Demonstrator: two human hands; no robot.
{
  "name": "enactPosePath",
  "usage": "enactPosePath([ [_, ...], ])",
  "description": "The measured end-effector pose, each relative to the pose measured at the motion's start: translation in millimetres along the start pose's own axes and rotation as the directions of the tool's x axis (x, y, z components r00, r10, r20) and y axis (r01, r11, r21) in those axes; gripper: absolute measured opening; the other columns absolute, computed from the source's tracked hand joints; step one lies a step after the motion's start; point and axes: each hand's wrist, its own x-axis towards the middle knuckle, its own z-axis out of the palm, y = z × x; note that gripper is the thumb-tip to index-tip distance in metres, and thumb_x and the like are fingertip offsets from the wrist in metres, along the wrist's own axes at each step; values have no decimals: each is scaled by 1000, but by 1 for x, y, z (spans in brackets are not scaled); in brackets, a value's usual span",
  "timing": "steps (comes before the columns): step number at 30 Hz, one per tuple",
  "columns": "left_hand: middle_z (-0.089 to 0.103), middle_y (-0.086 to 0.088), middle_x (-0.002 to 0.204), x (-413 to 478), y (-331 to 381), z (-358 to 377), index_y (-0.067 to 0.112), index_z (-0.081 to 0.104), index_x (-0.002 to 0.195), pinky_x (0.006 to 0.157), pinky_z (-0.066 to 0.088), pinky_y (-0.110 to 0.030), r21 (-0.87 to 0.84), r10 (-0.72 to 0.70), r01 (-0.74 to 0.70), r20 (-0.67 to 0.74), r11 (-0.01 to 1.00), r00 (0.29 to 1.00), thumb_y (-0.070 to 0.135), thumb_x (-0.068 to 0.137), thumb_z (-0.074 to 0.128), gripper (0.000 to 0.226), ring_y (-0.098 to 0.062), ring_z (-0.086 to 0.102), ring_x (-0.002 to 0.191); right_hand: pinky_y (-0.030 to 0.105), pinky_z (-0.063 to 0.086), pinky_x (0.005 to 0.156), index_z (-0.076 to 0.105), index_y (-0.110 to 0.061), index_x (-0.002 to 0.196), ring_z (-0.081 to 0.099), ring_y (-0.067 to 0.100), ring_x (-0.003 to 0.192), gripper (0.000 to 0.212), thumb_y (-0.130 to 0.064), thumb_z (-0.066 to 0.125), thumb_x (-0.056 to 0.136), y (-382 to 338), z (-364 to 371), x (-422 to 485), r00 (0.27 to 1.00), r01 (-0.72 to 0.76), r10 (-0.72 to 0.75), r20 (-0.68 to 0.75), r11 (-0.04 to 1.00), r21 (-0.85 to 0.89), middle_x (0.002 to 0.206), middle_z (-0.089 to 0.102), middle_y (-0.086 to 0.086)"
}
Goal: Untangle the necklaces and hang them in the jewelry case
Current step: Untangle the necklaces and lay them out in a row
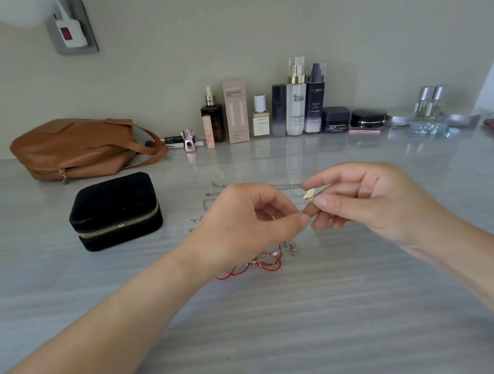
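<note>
one head-worn wide-angle view, looking forward and down over the grey surface [285, 335], close above it, with the back wall [254, 33] filling the top.

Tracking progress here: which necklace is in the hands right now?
The gold-pendant necklace, pinched between left hand and right hand; the silver chains and red cord lie on the table.

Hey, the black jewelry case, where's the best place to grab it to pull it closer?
Grip the jewelry case from above, thumb on the front wall and fingers on the back, below the zipper. It lies flat and zipped shut, with rounded corners, so a span across its narrower depth likely holds best. The left hand, nearest, pinches a necklace.
</note>
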Motion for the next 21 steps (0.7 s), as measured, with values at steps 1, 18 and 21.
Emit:
enactPosePath([
  [1, 64, 11, 63, 0, 0, 1, 25, 66, 68, 58, 49, -19, -1, 8, -8, -18, 1000, 1000, 27, 73, 71, 8, -1, 55, 58, 17, 50, 53, 66, -17, 89, 68, 11, 58, 19, -4, 63, 76, 0, 1, 0, 1000, -2, 2, -2, 1000, 7, 69, 75, 0],
  [18, 67, 18, 61, -1, 2, 6, 22, 73, 75, 57, 42, -3, 19, 54, -53, -95, 998, 994, 9, 79, 66, 15, 10, 59, 60, 12, 45, 49, 67, -16, 74, 58, 4, 47, 14, -3, 64, 77, 2, 10, -1, 987, 133, -140, -75, 987, -86, 53, 67, -12],
  [21, 68, 20, 57, -1, 2, 3, 31, 69, 67, 65, 49, -8, -62, -15, 10, -66, 998, 998, 12, 80, 65, 23, 8, 62, 64, 10, 42, 48, 69, -15, 74, 54, 1, 46, 13, -4, 64, 78, 2, 9, 0, 984, 125, -135, -116, 988, -94, 50, 63, -12],
])
